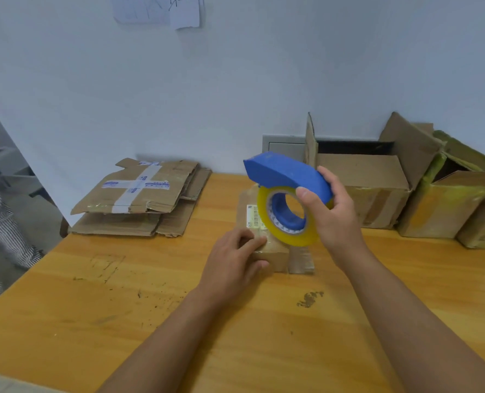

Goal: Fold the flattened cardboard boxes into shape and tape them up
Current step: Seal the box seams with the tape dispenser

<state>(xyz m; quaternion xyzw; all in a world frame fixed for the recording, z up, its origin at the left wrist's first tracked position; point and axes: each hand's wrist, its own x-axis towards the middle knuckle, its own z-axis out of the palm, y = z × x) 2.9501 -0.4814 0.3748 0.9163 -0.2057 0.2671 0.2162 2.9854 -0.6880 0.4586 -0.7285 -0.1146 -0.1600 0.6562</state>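
Observation:
A small folded cardboard box [269, 255] with a barcode label stands in the middle of the wooden table [122, 307]. My left hand [233, 262] rests on its near left corner, fingers pressing the top and thumb against the front side. My right hand [332, 211] holds a blue tape dispenser [286, 174] with a roll of yellowish clear tape [289, 219] just above the box, the roll hiding the box's right part. A short flap of cardboard [301, 260] sticks out at the box's right front.
A stack of flattened cardboard boxes [139, 199] lies at the table's back left. Assembled boxes [377, 191] with open flaps, one wrapped in yellow tape [445, 205], stand at the back right against the white wall. A person in a striped sleeve [0, 222] is at the left edge.

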